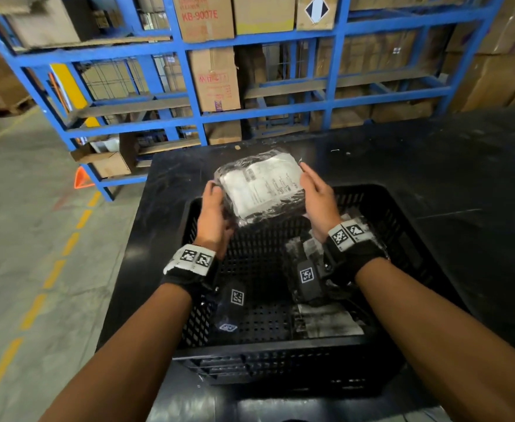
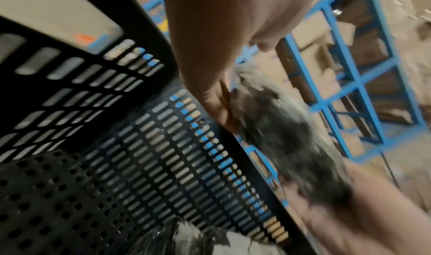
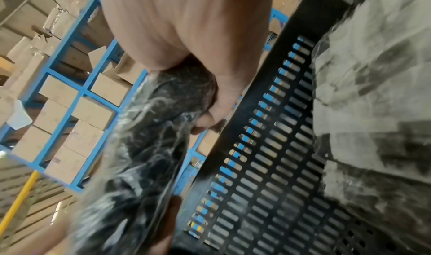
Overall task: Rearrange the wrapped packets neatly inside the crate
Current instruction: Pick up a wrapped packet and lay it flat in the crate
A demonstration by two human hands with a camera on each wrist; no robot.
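Above the crate (image 1: 381,205), left hand (image 1: 215,210) and right hand (image 1: 318,197) clasp a wrapped packet (image 1: 262,184).

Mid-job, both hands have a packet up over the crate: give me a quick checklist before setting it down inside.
1. Grip: left hand and right hand hold the wrapped packet at opposite ends: ok.
2. Packet clear of the crate rim: ok.
3. Free floor on the crate's left side: ok.
4. Other packets lie on the right, untidy: not ok.
5. Wrap intact: cannot tell.
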